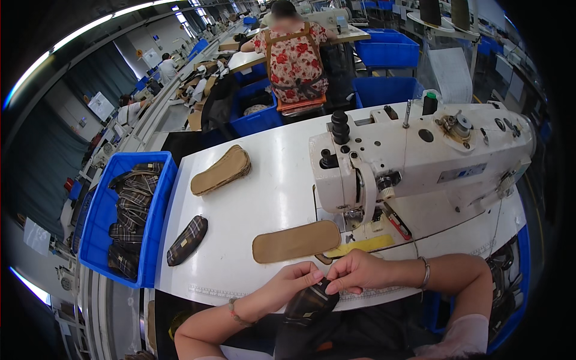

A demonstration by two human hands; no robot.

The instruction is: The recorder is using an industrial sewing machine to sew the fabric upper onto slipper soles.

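Left hand (298, 277) and right hand (359, 271) both pinch the plaid piece (311, 304) at its upper end, near a tan pad (296, 242) lying flat beside the sewing machine (426, 156).

Two hands (358, 273) — at least four plaid pieces (188, 241)

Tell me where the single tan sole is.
In the head view, the tan sole lies just below centre, flat on the table, beyond the left hand and left of the yellow strip.
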